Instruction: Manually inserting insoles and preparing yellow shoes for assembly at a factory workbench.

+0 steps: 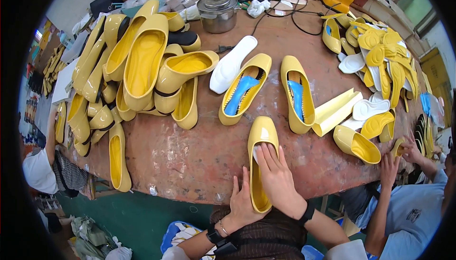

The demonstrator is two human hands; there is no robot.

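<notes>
The person's left hand grips the side of a yellow flat shoe lying at the near edge of the worn reddish table, while the right hand lies open and flat across the shoe's mouth, fingers pressed into it. Just beyond the hands, two more yellow shoes each hold a blue insole. Farther beyond and to the left of the left hand sits a heap of empty yellow shoes. To the right of the right hand, a loose pile of yellow and white insoles spreads out. A metal pot stands far beyond.
</notes>
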